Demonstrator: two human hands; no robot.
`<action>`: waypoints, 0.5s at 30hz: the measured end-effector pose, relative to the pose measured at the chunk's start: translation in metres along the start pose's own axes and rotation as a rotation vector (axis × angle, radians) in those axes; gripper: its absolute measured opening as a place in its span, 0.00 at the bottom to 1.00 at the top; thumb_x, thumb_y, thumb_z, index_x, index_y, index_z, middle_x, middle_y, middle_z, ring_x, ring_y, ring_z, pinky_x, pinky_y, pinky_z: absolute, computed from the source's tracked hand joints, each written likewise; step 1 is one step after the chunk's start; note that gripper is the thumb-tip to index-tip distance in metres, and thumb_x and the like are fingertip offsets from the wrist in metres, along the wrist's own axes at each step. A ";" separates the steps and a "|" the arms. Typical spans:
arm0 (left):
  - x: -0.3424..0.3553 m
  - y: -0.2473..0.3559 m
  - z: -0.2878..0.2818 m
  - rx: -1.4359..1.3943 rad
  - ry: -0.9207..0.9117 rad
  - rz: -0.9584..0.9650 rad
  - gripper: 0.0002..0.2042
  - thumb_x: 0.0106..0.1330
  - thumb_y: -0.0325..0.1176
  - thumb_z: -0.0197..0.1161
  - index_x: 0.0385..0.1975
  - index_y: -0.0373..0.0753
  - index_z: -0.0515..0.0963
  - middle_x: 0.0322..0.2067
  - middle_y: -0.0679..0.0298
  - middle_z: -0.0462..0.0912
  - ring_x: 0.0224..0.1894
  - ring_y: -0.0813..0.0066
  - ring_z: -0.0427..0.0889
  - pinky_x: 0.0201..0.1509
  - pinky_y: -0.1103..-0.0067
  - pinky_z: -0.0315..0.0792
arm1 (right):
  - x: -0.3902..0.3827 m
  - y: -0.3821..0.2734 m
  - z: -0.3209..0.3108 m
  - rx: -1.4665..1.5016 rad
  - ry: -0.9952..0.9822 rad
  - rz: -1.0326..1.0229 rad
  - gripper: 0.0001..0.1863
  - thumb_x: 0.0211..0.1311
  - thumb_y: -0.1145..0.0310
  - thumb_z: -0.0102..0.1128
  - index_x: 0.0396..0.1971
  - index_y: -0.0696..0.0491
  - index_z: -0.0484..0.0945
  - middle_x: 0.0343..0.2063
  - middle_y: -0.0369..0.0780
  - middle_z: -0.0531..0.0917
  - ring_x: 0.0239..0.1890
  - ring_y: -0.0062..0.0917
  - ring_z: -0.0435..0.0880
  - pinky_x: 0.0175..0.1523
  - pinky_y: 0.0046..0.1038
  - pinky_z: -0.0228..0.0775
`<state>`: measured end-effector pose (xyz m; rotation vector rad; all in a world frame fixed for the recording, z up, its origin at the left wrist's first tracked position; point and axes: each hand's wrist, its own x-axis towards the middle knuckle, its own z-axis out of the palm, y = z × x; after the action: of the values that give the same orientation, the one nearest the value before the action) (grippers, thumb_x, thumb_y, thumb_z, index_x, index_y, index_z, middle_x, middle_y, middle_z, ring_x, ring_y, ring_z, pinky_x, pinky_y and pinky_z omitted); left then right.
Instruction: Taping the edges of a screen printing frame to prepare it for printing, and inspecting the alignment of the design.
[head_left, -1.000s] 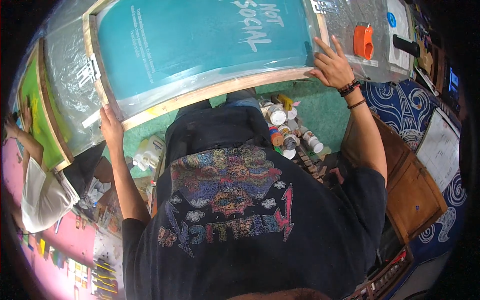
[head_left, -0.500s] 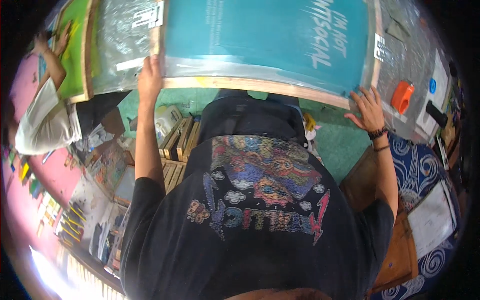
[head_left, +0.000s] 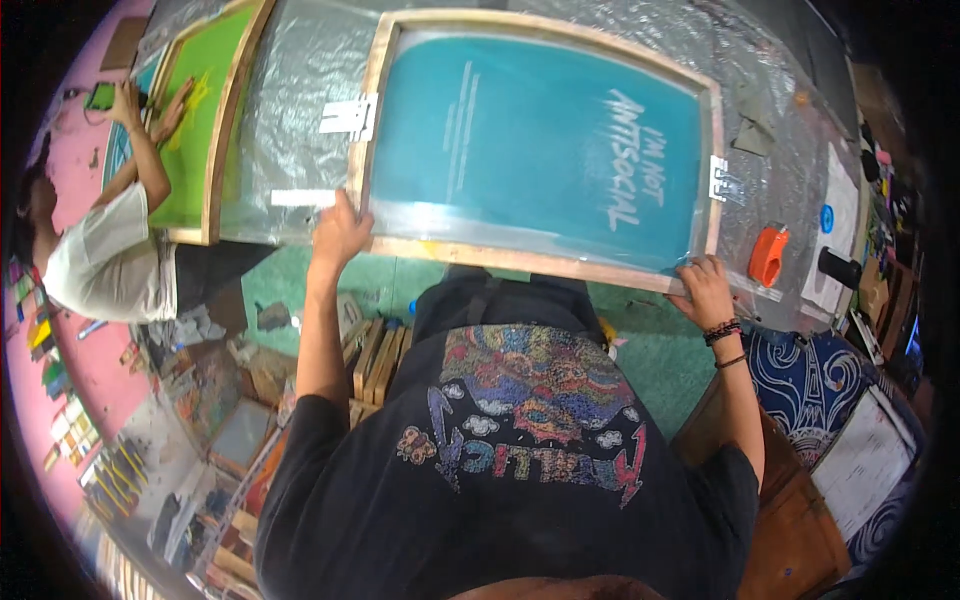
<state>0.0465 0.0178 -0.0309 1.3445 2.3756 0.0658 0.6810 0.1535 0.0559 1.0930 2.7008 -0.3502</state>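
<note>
A wooden-framed screen (head_left: 530, 140) with a teal surface and white lettering lies on a plastic-covered table. My left hand (head_left: 340, 230) is closed on its near left corner, fingers over the wood. My right hand (head_left: 704, 290) grips the near right corner, fingers curled onto the rail. White metal pieces sit at the left side (head_left: 352, 116) and right side (head_left: 718, 178) of the frame. A white strip (head_left: 295, 197) lies left of my left hand; an orange plastic tool (head_left: 768, 252) rests beside the frame on the right.
At left a co-worker (head_left: 110, 260) has hands on a green screen (head_left: 188, 150). A blue ring (head_left: 827, 217), a black cylinder (head_left: 839, 268) and paper lie at the table's right. Below are wooden frames (head_left: 375, 365), a patterned blue cloth (head_left: 800, 370) and a brown board (head_left: 775, 520).
The view has shifted, showing the whole teal screen lower in the picture. My right hand's fingers, more spread earlier, are now curled on the frame's corner. My left hand still holds the left corner.
</note>
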 end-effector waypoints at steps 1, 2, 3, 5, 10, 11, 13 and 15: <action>0.001 -0.012 0.003 -0.053 -0.038 0.042 0.28 0.59 0.45 0.65 0.52 0.32 0.66 0.36 0.35 0.83 0.43 0.30 0.82 0.47 0.50 0.75 | 0.000 0.001 0.001 0.039 -0.063 0.018 0.28 0.40 0.63 0.80 0.45 0.52 0.79 0.39 0.43 0.83 0.55 0.39 0.78 0.70 0.48 0.61; 0.005 -0.017 0.003 -0.103 -0.083 0.090 0.27 0.57 0.42 0.66 0.50 0.32 0.65 0.35 0.34 0.82 0.43 0.30 0.82 0.47 0.50 0.75 | -0.001 0.002 0.002 0.082 -0.128 0.042 0.28 0.40 0.63 0.80 0.45 0.52 0.79 0.38 0.43 0.83 0.54 0.39 0.78 0.70 0.48 0.61; 0.007 -0.015 -0.003 -0.108 -0.080 0.116 0.27 0.57 0.42 0.66 0.50 0.32 0.65 0.35 0.34 0.82 0.43 0.30 0.82 0.47 0.50 0.75 | 0.001 0.000 0.001 0.090 -0.135 0.058 0.25 0.43 0.60 0.79 0.41 0.53 0.81 0.35 0.42 0.84 0.57 0.40 0.76 0.71 0.50 0.58; 0.006 -0.008 -0.012 -0.192 -0.171 0.085 0.25 0.54 0.37 0.66 0.47 0.30 0.65 0.35 0.34 0.81 0.42 0.30 0.81 0.46 0.50 0.74 | 0.011 -0.011 -0.021 -0.032 -0.157 0.060 0.23 0.46 0.56 0.78 0.38 0.54 0.83 0.37 0.43 0.84 0.59 0.41 0.75 0.72 0.52 0.56; 0.004 0.000 -0.019 -0.187 -0.169 0.076 0.25 0.55 0.35 0.66 0.48 0.29 0.66 0.35 0.36 0.81 0.42 0.32 0.81 0.47 0.52 0.73 | 0.009 -0.006 -0.021 -0.160 0.144 0.163 0.30 0.55 0.40 0.68 0.24 0.59 0.86 0.49 0.49 0.77 0.65 0.46 0.68 0.73 0.56 0.49; 0.002 0.006 -0.021 -0.252 -0.134 0.095 0.25 0.56 0.35 0.65 0.49 0.28 0.66 0.36 0.36 0.81 0.43 0.33 0.81 0.48 0.53 0.73 | 0.009 -0.001 -0.020 -0.061 0.013 0.304 0.28 0.55 0.48 0.71 0.40 0.61 0.84 0.50 0.50 0.75 0.61 0.48 0.73 0.68 0.53 0.61; 0.001 0.007 -0.023 -0.254 -0.144 0.054 0.27 0.57 0.34 0.64 0.54 0.28 0.64 0.41 0.34 0.79 0.46 0.35 0.81 0.50 0.55 0.73 | 0.016 -0.002 -0.011 0.133 0.068 0.547 0.31 0.54 0.53 0.73 0.51 0.60 0.78 0.50 0.50 0.75 0.58 0.50 0.75 0.63 0.51 0.67; 0.004 0.003 -0.015 -0.241 -0.127 0.066 0.27 0.57 0.34 0.64 0.55 0.28 0.64 0.42 0.34 0.80 0.46 0.35 0.81 0.50 0.55 0.73 | 0.013 0.010 0.021 0.267 0.229 0.723 0.51 0.50 0.68 0.73 0.73 0.52 0.53 0.53 0.53 0.74 0.51 0.54 0.80 0.52 0.46 0.77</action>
<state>0.0415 0.0248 -0.0176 1.2724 2.1410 0.2683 0.6809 0.1626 0.0307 2.1855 2.2433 -0.4764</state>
